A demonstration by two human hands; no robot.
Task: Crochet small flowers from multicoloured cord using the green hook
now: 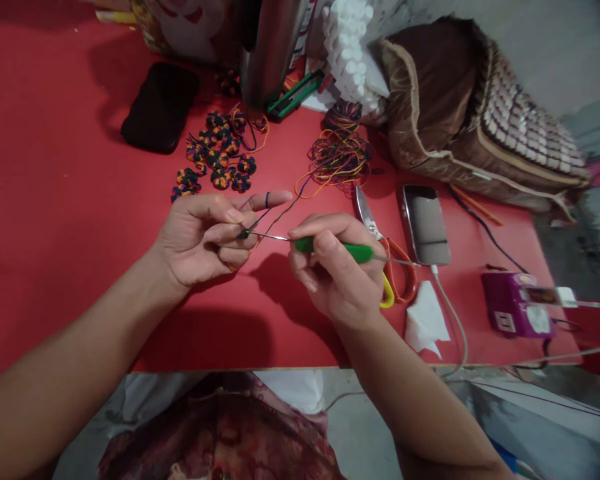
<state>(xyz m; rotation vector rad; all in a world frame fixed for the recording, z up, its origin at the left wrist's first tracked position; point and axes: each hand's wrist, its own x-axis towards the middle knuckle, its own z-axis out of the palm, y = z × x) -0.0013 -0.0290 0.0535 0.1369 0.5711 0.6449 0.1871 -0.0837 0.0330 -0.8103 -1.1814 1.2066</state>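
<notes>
My right hand (pixel 343 273) grips a crochet hook by its green handle (pixel 359 253), and the thin metal shaft points left. At its tip, my left hand (pixel 205 237) pinches a small dark crocheted piece (pixel 243 233), partly hidden by the fingers. A dark strand circles my outstretched left index finger. From there, yarn (pixel 290 203) runs up to a loose tangle of purple, orange and dark yarn (pixel 339 157) on the red table. Several small crocheted flowers (pixel 220 150) in dark and orange yarn lie beyond my left hand.
Scissors (pixel 371 229) with orange and yellow handles lie by my right hand. Beside them are a plugged-in phone (pixel 426 223), crumpled tissue (pixel 426 317) and purple adapter (pixel 515 303). Farther back sit a black object (pixel 163 107), metal cylinder (pixel 273 53), green cutter (pixel 295 97) and brown bag (pixel 435 87).
</notes>
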